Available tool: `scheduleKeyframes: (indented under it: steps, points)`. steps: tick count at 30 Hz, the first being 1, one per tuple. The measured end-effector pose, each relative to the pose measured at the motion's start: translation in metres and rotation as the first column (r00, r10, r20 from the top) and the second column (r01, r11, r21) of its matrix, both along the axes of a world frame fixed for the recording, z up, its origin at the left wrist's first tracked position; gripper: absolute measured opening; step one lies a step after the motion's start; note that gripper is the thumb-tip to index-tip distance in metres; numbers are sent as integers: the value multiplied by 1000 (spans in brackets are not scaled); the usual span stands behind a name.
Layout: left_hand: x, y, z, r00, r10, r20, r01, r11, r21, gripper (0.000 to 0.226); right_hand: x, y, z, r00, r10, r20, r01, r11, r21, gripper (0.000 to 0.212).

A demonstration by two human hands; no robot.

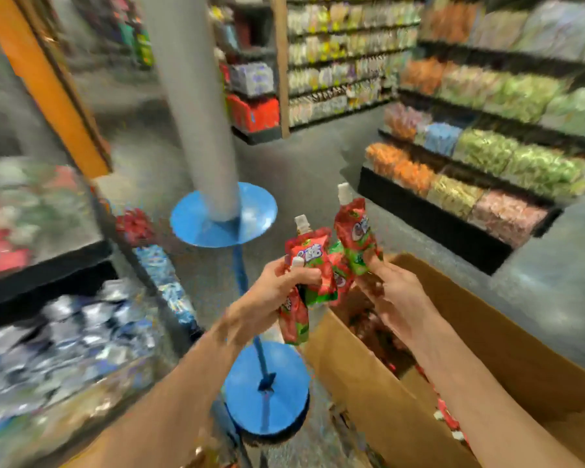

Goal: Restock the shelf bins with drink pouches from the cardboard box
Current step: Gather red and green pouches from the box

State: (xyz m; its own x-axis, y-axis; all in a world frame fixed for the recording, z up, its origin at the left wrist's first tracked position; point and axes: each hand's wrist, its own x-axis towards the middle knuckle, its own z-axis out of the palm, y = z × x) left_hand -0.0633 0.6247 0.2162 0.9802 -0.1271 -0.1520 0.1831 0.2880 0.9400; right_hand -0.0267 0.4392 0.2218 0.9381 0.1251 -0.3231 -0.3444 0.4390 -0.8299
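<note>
My left hand (pixel 277 285) grips a bunch of red and green drink pouches (pixel 309 265) with white caps, one of them hanging below the fist. My right hand (pixel 390 292) holds another red and green drink pouch (pixel 355 238) upright by its lower end. Both hands are above the near corner of the open cardboard box (pixel 362 376), where more red pouches (pixel 448 413) lie inside. Clear shelf bins (pixel 48 204) on the left, blurred by motion, hold red and silver packs.
A grey pillar (pixel 196 106) with a blue round base stands ahead. A second blue disc (pixel 267 393) on a blue pole sits on the floor beside the box. Shelves of bagged goods (pixel 487 157) line the right side; grey floor lies between.
</note>
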Motion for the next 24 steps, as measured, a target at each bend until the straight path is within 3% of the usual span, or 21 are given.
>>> scheduleKeyframes:
  steps: [3,6,10,13,24]
  points:
    - [-46,41,30,991,70,110,-75,996,40,30,-26,59,36,987,126,96,-130,991,36,19]
    - [-89,80,45,954,257,154,-269,961,65,32,-55,114,65,948,236,213,-238,971,-17,19]
    - [-143,122,72,859,467,210,-490,869,70,4,-89,171,90,864,402,303,-400,914,-71,31]
    - [-176,148,85,759,609,229,-634,772,50,23,-103,205,99,812,484,325,-481,871,-96,21]
    - [-238,215,100,511,835,205,-834,539,-116,26,-116,289,95,648,611,454,-575,784,-234,42]
